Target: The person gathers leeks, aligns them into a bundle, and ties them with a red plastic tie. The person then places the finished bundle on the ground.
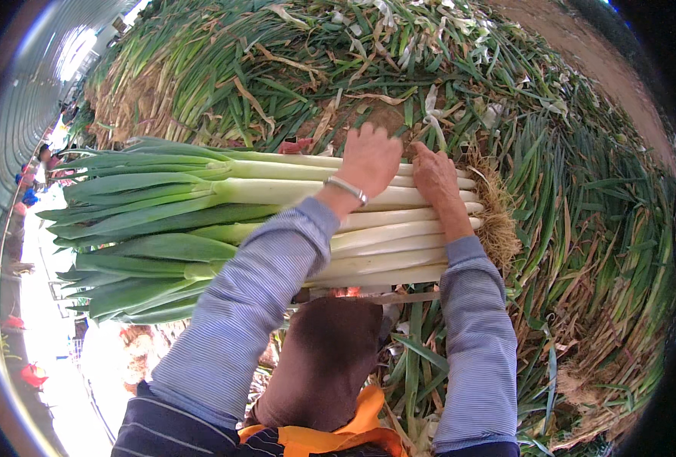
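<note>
A thick row of large green onions or leeks (292, 191) lies crosswise before me, green leaves (143, 245) to the left and root ends (495, 223) to the right. Over the white stalks reaches my left hand (371, 160), slightly blurred, with a metal bracelet (346, 189) at its wrist. My right hand (435, 173) is close beside it, nearer the roots, its fingers curled at the far side of the stalks. What the fingertips of either hand hold is hidden. Under the near edge of the row shows a narrow flat bar (406, 297).
Heaps of untrimmed onion plants (595, 228) lie to the right and beyond the row (201, 74). Peeled skins and loose leaves (384, 23) litter the far heap. Below the row is my brown-clad leg (332, 360). A curved translucent wall (18, 131) runs along the left.
</note>
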Available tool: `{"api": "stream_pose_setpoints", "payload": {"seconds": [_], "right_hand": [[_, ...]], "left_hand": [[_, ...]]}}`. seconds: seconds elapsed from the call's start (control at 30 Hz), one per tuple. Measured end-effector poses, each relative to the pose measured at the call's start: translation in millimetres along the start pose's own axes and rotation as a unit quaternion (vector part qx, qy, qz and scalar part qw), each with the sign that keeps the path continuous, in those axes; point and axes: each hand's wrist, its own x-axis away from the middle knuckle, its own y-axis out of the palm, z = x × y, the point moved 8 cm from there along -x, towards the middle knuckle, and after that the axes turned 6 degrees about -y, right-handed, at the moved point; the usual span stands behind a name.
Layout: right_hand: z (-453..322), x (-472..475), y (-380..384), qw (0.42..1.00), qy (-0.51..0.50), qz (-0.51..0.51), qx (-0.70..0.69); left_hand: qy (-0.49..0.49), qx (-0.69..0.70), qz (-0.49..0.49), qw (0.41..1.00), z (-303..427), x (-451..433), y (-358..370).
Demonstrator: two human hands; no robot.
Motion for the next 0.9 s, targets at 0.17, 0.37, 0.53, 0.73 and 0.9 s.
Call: {"api": "stream_pose_setpoints", "payload": {"seconds": [0.17,0.37,0.53,0.73,0.9], "right_hand": [[11,0,6,0.998,-0.033,0.032,-0.043],[18,-1,14,0.988,-0.021,-0.033,-0.146],[52,0,-32,0.867,0.054,0.015,-0.496],[48,25,-68,0.973,-0.02,0.164,-0.164],[40,28,-33,0.983,-0.084,0.119,-0.112]], "left_hand": [[-0.043,0.074,-0.1,0.991,-8,7,32],[-0.005,0.046,-0.134,0.99,-8,-4,37],[-0.004,0.046,-0.108,0.993,-2,-1,35],[-0.019,0.021,-0.123,0.992,1,-5,36],[-0.021,0.114,-0.132,0.984,4,-10,41]]}}
